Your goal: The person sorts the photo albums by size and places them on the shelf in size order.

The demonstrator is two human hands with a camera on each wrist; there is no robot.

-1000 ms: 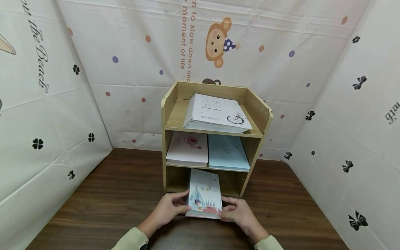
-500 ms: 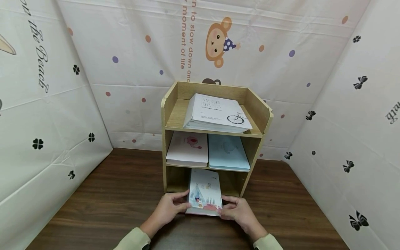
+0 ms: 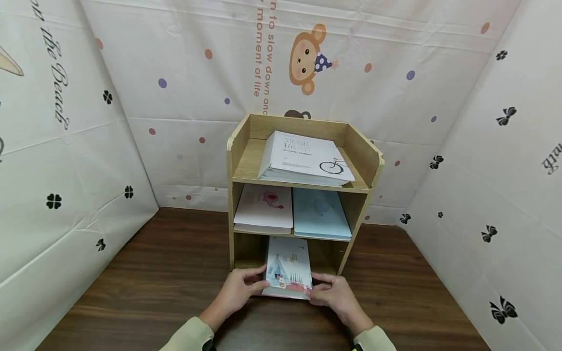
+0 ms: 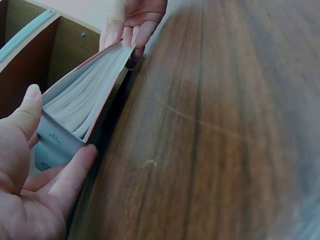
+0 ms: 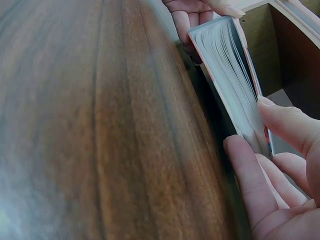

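Observation:
A thick book with a blue tent on its white cover lies flat, its far part inside the bottom compartment of a wooden shelf. My left hand grips its left side near the front corner, thumb on top and fingers below. On the opposite side my right hand holds the front right corner the same way. In the left wrist view the book's spine faces my left hand, and its page edges show between both hands. Through the right wrist view, fingertips sit under the lower cover.
On the top shelf lies a stack of white books with a bicycle drawing. The middle shelf bears a pink notebook and a light blue notebook side by side. The shelf stands on a dark wooden table with patterned cloth walls around it.
Both hands have moved slightly forward with the book, which has slid a little deeper into the bottom compartment. The shelf and the other books have stayed in place.

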